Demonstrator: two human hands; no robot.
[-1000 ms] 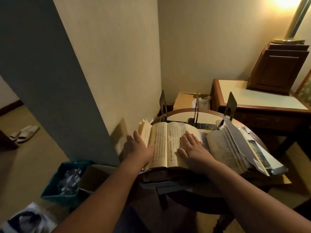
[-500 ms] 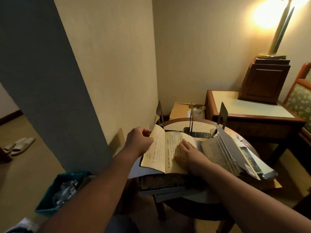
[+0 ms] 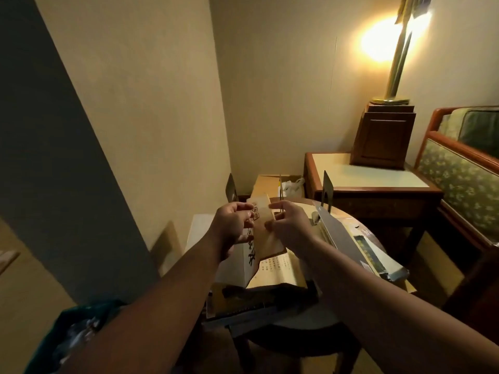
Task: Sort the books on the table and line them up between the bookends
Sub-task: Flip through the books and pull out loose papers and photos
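A yellowed paperback book (image 3: 266, 238) is raised and nearly closed above the small round table (image 3: 305, 323). My left hand (image 3: 232, 228) grips its left cover and my right hand (image 3: 290, 225) grips its right side. Under it lies an open book (image 3: 275, 268) on a stack of flat books (image 3: 243, 306). A leaning pile of books and magazines (image 3: 359, 249) lies on the table's right. Three metal bookends stand at the back: left bookend (image 3: 231, 188), middle bookend (image 3: 280, 188), right bookend (image 3: 328, 188).
A wall corner (image 3: 81, 184) stands close on the left. A teal waste bin (image 3: 78, 330) sits on the floor at lower left. Behind the table are a cardboard box (image 3: 266, 184) and a wooden side table (image 3: 378, 182) bearing a lamp stand (image 3: 383, 136). A patterned chair (image 3: 464, 182) stands at right.
Both hands lay flat on the open book a second ago. My left hand turned the left half over, and now both hands have lifted the book, nearly closed. The camera tilted up.
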